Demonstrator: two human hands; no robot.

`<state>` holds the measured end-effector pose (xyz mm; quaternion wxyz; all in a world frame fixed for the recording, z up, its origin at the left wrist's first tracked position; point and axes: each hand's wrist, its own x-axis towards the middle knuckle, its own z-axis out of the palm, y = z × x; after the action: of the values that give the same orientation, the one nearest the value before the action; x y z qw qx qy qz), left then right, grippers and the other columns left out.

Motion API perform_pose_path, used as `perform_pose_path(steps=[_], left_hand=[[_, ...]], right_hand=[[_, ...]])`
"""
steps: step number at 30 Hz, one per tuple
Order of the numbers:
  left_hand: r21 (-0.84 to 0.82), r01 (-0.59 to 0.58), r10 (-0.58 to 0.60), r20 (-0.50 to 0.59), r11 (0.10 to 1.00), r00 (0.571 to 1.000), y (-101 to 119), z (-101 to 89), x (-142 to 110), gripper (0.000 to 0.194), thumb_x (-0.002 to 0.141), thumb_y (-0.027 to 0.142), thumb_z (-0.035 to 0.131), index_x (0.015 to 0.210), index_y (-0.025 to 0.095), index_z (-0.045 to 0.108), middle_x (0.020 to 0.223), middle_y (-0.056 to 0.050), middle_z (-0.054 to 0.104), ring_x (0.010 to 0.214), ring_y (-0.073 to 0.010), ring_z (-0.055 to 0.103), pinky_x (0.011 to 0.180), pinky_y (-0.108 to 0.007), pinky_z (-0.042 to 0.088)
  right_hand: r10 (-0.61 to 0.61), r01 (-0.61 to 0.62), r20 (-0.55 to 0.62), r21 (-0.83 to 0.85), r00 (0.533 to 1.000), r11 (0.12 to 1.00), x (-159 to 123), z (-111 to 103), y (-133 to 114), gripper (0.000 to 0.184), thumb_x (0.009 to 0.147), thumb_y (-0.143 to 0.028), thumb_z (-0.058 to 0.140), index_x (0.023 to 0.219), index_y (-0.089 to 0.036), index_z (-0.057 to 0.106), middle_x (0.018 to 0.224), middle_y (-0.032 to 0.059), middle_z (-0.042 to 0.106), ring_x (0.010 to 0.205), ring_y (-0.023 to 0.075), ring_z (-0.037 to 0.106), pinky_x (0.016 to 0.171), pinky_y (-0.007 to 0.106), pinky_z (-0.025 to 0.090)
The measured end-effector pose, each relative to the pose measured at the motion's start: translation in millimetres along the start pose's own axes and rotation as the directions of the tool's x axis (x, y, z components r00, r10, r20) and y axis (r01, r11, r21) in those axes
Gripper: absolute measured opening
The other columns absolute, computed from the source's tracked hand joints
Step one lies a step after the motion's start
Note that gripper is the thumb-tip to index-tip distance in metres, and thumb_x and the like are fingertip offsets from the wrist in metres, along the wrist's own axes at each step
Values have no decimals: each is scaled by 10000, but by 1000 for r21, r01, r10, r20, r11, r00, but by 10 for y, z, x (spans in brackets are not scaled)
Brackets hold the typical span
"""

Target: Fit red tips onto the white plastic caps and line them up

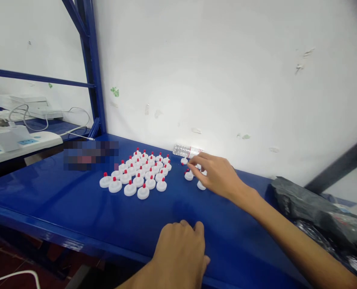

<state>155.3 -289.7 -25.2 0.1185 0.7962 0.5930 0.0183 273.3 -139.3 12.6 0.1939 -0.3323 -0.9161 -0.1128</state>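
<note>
Caps stand in a crowd on the blue counter, with a smaller group at the right hand

The caps (143,193) are round, smooth, milky-white plastic, each a squat disc rising to a small red tip. They stand upright on the counter (76,202), a glossy blue surface, in slanting, close-set rows left of the right hand (216,172). Roughly thirty make up this crowd; overlap at the back prevents an exact count. At least four more white pieces (189,176) show beside and behind the right hand, which hides part of that group, with small red bits (187,171) among them.

The right hand's thumb and forefinger tips come close together above this group; whether they pinch anything, I cannot tell. The left hand (180,245) is low in front, back upward, its fingers bent and mostly hidden, so I cannot tell whether they are closed or gripping.

One clear, ribbed plastic bottle (182,150) lies on its side near the white wall (226,80). One crinkled black plastic bag (311,204) sits at the right.

A narrow gap separates crowd and smaller group. A broad strip of blue surface runs from the front caps to the counter's straight front edge.
</note>
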Motion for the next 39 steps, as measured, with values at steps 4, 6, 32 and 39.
perform_pose_path(steps=[4,6,32,39], left_hand=[[35,25,-27,44,999,999,29,-91,-6,447,949,297,605,1365,132,601,1041,-169,761,916,-331,738,757,-406,576],[45,29,-32,50,999,998,24,-99,-11,455,967,302,587,1389,134,588,1038,-163,767,923,-330,741,777,-413,582],[72,173,-155,-206,982,966,-187,121,520,558,1044,384,420,1552,155,381,1228,-164,701,953,-329,734,776,-443,585],[109,161,-134,-216,981,967,-225,161,563,496,1050,379,407,1507,187,437,1139,-135,725,925,-323,740,738,-427,582]], right_hand=[[134,-134,28,-2,991,991,-322,62,438,265,1041,-361,476,1011,-230,704,965,34,724,725,162,651,623,270,410],[132,-132,68,-11,989,991,-436,148,562,276,1042,-379,474,1040,-236,710,1003,38,717,740,167,657,650,278,431],[269,-379,523,113,809,918,-761,-491,1103,169,833,-396,714,843,-261,816,873,3,789,762,187,688,628,264,431],[354,-421,631,-48,691,906,-844,-300,1080,147,734,-314,793,871,-277,832,822,-15,789,747,185,704,601,251,415]])
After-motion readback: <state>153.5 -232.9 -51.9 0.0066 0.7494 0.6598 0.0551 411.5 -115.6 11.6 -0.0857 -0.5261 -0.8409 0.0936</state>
